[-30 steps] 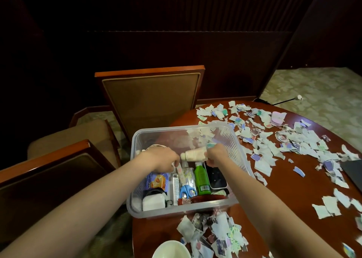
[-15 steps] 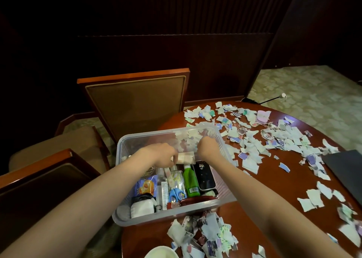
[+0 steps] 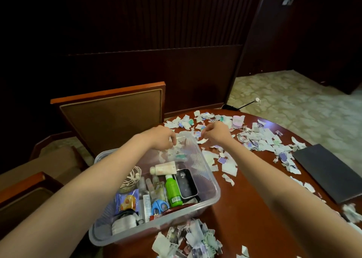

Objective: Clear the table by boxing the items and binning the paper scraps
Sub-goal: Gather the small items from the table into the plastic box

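While left hand [image 3: 162, 138] & right hand [image 3: 215, 134] hovered curled by the box's [image 3: 176, 220] far end, hold unclear, scraps [image 3: 260, 140] covered the desk [image 3: 254, 208]. Risk: box at desk's left edge tips if nudged; scraps drop in w/ items [image 3: 172, 189].

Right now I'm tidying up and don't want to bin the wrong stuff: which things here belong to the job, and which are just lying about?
Job: clear box, with cream tube, green bottle, phone and scissors already inside; paper scraps across the table.
Lying about: chair, black rod on the floor; dark slab on the table, unclear which.
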Demonstrator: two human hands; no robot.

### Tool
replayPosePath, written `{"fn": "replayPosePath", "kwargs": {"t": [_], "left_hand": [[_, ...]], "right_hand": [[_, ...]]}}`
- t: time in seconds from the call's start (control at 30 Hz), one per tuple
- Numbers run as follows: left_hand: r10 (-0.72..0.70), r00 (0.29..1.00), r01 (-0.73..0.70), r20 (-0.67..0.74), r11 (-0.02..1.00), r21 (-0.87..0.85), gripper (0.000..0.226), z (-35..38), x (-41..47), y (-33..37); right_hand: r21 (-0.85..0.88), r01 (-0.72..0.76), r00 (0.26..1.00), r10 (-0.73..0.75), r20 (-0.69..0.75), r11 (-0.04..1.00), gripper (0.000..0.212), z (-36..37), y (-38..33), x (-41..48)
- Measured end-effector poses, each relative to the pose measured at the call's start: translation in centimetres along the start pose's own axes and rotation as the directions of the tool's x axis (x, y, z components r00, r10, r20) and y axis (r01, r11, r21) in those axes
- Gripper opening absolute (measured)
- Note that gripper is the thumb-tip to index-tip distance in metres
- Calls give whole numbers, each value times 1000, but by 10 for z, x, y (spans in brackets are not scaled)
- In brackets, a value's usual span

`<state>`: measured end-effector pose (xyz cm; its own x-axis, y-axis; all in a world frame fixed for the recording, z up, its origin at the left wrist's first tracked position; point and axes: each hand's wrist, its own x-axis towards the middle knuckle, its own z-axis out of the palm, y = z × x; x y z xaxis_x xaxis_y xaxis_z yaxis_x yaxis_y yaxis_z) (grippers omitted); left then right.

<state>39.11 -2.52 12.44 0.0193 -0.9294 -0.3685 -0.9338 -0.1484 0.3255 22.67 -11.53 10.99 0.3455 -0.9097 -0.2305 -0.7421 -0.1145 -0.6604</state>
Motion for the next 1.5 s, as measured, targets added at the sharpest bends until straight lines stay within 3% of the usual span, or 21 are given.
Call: {"fn": "replayPosePath", "kwargs": {"t": [0.33, 0.53, 0.87, 1.03, 1.13, 1.23, 1.3, 1.33, 1.43, 1.5], "left_hand": [[84, 993, -93, -80, 989, -118, 27, 6, 63, 64], [102, 993, -110, -57, 979, -169, 25, 14, 122, 91], [50, 999, -44, 9, 938, -343, 30, 47, 245, 128], [-15, 1000, 18, 9, 862, -506, 39, 59, 302, 136], [-28, 999, 11, -22, 826, -564, 40, 66, 335, 138], [-92, 994, 40, -55, 798, -601, 24, 74, 365, 141], [-150, 986, 75, -77, 798, -598, 27, 78, 379, 143], [-160, 985, 88, -71, 803, -590, 17, 81, 386, 143], [-219, 973, 147, -65, 817, -558, 40, 90, 400, 145], [-234, 969, 156, -79, 828, -538, 41, 94, 407, 145]], "right_hand": [[-35, -176, 983, 174, -52, 984, 21, -42, 85, 10], [8, -270, 956, 269, -119, 963, 19, -60, 136, 36], [23, -201, 935, 199, -295, 979, 30, -68, 175, 127], [287, -208, 910, 293, -293, 935, 23, -73, 195, 181], [516, -241, 885, 404, -231, 822, 36, -74, 210, 211], [701, -240, 864, 477, -161, 671, 33, -69, 218, 237], [718, -259, 862, 490, -130, 646, 23, -63, 224, 254], [713, -271, 860, 495, -121, 646, 15, -59, 226, 262], [692, -336, 845, 529, -77, 639, 17, -52, 227, 277], [645, -374, 851, 524, -47, 666, 8, -51, 225, 282]]}}
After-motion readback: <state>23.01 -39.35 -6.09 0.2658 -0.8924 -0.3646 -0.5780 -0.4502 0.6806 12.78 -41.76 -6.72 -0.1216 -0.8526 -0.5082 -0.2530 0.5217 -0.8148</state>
